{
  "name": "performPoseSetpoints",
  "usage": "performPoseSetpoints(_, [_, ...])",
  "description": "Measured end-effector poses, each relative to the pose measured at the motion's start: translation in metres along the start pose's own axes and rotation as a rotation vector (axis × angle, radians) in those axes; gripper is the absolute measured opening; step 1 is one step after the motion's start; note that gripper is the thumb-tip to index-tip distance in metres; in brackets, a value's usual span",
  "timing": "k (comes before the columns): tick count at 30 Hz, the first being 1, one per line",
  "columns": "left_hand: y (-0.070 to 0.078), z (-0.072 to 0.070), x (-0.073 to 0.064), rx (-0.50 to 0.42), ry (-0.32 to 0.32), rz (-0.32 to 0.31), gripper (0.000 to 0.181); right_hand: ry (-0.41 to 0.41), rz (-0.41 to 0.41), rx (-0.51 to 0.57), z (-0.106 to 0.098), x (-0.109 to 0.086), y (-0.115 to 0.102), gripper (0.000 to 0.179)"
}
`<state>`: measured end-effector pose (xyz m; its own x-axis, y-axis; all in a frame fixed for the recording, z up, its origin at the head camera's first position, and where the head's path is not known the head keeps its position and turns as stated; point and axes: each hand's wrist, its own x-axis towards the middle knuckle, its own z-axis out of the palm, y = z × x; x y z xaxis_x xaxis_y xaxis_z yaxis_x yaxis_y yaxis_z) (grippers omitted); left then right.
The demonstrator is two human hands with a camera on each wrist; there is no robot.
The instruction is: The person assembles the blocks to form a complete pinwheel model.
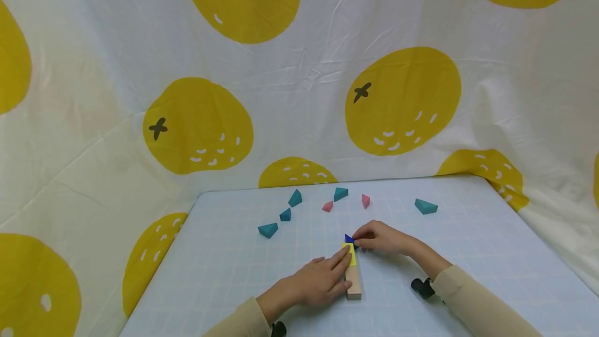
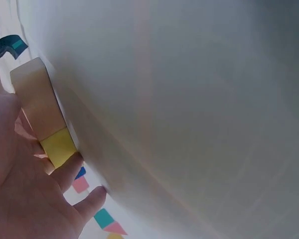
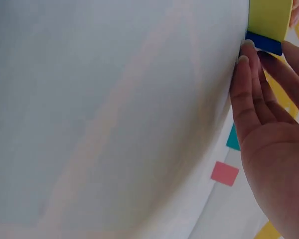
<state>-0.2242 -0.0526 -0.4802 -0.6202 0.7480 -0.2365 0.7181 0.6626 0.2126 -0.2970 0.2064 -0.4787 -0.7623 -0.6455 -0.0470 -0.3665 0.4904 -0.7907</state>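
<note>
Close to the table's front sits a plain wooden block, with a yellow block adjoining its far end. My left hand lies along their left side, its fingers extended. Its fingertips touch the yellow block, while the thumb rests by the wooden one. Beyond the yellow block is a small dark blue triangular block, which the thumb and fingers of my right hand pinch from the right. In the right wrist view, the blue block meets the yellow block's end.
Several teal wedge-shaped blocks lie farther back, among them one at left and one at right. Two pink blocks, one near the middle and another, lie between them. A fruit-print curtain hangs behind the white table.
</note>
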Motion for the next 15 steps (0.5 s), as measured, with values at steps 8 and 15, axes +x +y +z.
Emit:
performPoseSetpoints(8, [0.0012, -0.0020, -0.0006, -0.005, 0.006, 0.001, 0.074, 0.007, 0.016, -0.015, 0.0027, 0.0023, -0.0073, 0.018])
performPoseSetpoints(15, [0.0005, -0.0003, 0.0008, -0.007, -0.007, -0.007, 0.074, 0.003, 0.059, -0.024, 0.0061, 0.0091, -0.0097, 0.028])
